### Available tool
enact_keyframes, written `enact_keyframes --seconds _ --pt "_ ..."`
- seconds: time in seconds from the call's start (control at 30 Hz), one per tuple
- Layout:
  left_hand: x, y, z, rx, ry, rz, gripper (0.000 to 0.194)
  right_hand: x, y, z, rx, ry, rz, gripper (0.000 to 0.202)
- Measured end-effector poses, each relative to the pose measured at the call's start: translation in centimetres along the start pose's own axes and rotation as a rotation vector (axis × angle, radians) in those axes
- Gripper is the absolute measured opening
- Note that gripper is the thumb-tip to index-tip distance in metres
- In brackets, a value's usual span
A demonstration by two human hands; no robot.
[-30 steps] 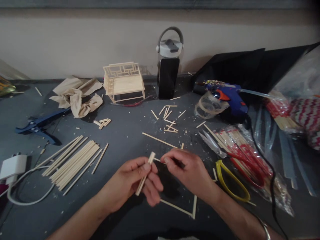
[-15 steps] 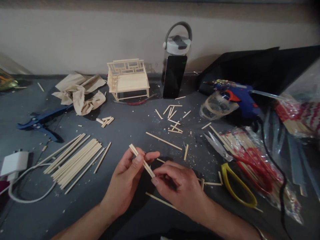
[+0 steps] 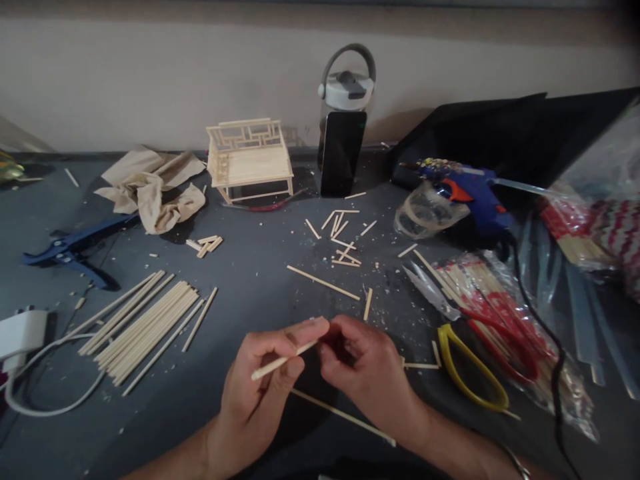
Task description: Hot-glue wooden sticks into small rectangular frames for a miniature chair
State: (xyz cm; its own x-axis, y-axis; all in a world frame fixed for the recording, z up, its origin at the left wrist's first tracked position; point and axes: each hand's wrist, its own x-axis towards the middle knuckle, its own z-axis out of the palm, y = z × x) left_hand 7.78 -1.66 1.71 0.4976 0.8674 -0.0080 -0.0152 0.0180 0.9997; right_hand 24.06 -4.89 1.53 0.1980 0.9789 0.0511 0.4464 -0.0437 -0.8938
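My left hand point(image 3: 260, 380) pinches short wooden sticks point(image 3: 273, 367) between thumb and fingers; seen edge-on, they look almost like one. Close against their far end is my right hand point(image 3: 367, 363), its fingers curled together with the tips partly hidden. Just below both hands a long thin stick point(image 3: 345, 417) lies on the dark table. Ahead of them are another long stick point(image 3: 323, 283) and a short piece point(image 3: 368, 304). A small model bench point(image 3: 250, 163) made of sticks stands at the back by the wall.
At left are a row of sticks point(image 3: 150, 327), blue cutting pliers point(image 3: 70, 250), crumpled paper point(image 3: 155, 190) and a white charger point(image 3: 23, 333). A phone point(image 3: 343, 153) leans on a bottle point(image 3: 347, 90). Rightward are a glue gun point(image 3: 470, 190), scissors point(image 3: 473, 383) and bagged sticks point(image 3: 530, 327).
Both hands have turned the sticks, whose near-left end has swung down and toward me. My hands have drawn closer together. The view has shifted slightly.
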Motion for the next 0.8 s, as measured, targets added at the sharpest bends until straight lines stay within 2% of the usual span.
enact_keyframes --seconds 0.13,0.37,0.57,0.63,0.8 --pt "-0.3 -0.3 -0.3 0.126 -0.038 0.055 0.015 -0.1 0.0 0.1 0.031 0.025 0.018 0.012" --pt "-0.3 -0.6 -0.4 0.067 -0.087 0.107 0.023 -0.1 -0.6 0.5 0.153 0.036 0.072 0.011" --pt "0.6 -1.2 -0.4 0.101 -0.177 0.452 0.039 0.1 -0.2 0.4 0.352 -0.076 0.276 0.008" --pt "0.9 -1.1 -0.5 0.120 -0.151 0.447 0.037 0.1 -0.3 0.1 0.375 -0.111 0.305 0.007" --pt "0.7 -0.5 -0.6 0.079 0.028 0.328 0.023 0.2 -0.8 -0.2 0.347 -0.097 0.348 0.006"
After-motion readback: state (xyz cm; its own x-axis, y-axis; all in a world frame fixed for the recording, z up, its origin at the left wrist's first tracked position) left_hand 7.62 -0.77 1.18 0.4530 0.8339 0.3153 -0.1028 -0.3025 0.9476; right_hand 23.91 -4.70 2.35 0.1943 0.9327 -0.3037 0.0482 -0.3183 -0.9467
